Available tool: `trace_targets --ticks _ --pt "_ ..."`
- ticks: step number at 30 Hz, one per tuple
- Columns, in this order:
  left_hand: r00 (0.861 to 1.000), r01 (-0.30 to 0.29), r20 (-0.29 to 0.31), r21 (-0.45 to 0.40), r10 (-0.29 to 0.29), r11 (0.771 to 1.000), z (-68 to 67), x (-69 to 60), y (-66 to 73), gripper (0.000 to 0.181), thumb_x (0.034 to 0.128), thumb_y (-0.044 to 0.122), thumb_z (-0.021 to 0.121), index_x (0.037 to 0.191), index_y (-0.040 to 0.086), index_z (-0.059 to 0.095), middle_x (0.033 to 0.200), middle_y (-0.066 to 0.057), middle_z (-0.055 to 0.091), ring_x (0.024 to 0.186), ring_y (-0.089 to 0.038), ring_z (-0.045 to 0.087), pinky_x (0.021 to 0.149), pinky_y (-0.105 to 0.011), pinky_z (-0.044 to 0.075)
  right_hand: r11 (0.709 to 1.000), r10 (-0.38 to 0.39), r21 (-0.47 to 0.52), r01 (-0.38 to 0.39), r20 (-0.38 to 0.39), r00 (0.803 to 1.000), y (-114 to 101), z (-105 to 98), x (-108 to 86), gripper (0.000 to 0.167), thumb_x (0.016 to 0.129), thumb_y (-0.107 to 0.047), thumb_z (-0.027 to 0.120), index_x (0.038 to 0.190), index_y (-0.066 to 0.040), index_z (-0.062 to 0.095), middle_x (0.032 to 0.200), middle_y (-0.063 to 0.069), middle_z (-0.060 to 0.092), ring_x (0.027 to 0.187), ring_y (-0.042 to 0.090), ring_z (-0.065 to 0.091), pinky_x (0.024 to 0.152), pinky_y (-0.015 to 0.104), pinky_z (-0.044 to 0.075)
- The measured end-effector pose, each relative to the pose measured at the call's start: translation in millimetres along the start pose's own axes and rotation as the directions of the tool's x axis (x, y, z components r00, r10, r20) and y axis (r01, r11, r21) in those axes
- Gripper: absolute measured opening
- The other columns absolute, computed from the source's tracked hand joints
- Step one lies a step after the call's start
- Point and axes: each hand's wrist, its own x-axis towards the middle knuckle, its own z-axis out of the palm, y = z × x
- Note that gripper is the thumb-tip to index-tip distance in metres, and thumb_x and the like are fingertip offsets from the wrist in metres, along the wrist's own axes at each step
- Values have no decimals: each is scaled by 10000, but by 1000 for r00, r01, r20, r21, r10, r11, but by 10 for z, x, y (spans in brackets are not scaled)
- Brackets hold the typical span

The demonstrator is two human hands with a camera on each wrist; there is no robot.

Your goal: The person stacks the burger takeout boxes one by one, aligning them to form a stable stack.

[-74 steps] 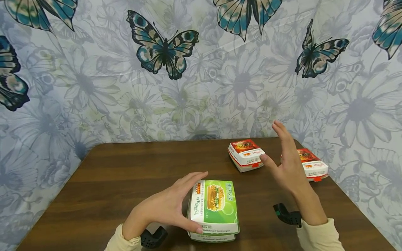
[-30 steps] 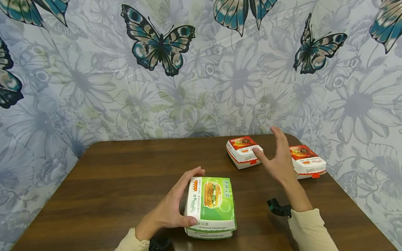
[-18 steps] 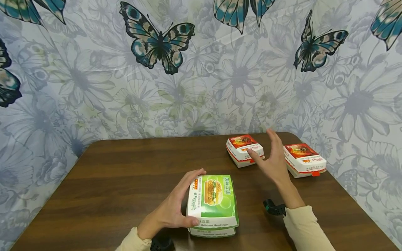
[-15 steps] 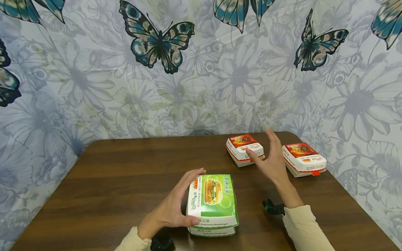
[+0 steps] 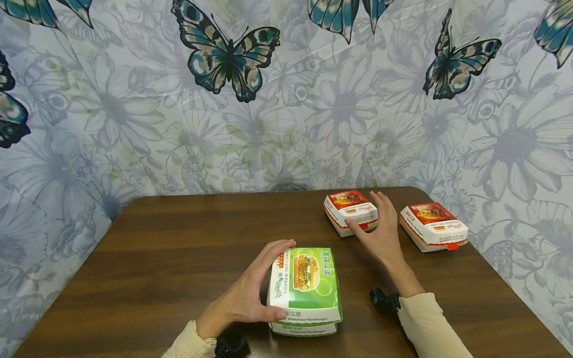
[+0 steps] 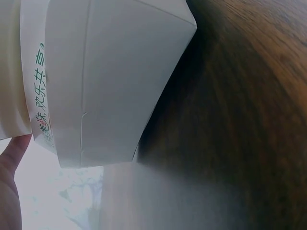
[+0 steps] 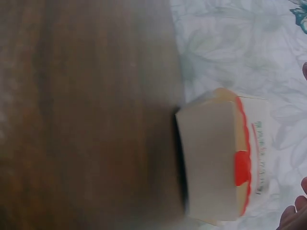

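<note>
In the head view a green-and-white burger box [image 5: 313, 286] sits in the lower middle of the table. My left hand [image 5: 250, 291] grips its left side, thumb on the front edge and fingers at the back corner. The left wrist view shows the pale side of a box [image 6: 115, 86] close up. My right hand [image 5: 380, 233] is spread at the front right corner of a red-and-white box [image 5: 351, 214]; whether it touches is unclear. That box also shows in the right wrist view, with its red tab [image 7: 242, 167].
A second red-and-white box [image 5: 434, 228] stands to the right of my right hand, near the right edge of the brown table [image 5: 179, 248]. Behind the table hangs a butterfly-patterned cloth [image 5: 286, 124]. A second white layer shows under the green box's front edge.
My right hand has moved left, from beside the right-hand red box to the other red box. My left hand has closed in on the green box. The head view has shifted slightly.
</note>
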Motion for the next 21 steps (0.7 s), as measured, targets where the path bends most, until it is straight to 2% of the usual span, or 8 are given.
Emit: trace_targets --ticks 8,14,21 --pt "1000 5 6 7 -5 1000 -4 1 -6 1022 887 714 588 1610 63 274 1606 -114 342 1428 -293 400 1175 -441 370 999 31 -43 -30 15 999 38 96 -50 853 846 -314 834 1533 -32 415 1597 246 324 1479 468 253 1145 708 236" --pt "1000 19 16 5 -19 1000 -2 -2 -6 1017 885 703 604 1617 83 266 1610 -104 337 1435 -286 396 1182 -446 362 998 38 -55 -37 9 999 88 125 -69 838 840 -308 837 1515 -19 434 1584 260 329 1478 475 248 1147 709 235" --pt "1000 13 19 14 -13 1000 3 3 -1 1015 886 699 604 1616 81 267 1605 -106 340 1429 -283 400 1174 -441 374 997 53 -66 -50 40 998 154 154 -104 831 824 -309 847 1507 -36 462 1593 286 306 1473 522 222 1128 732 238"
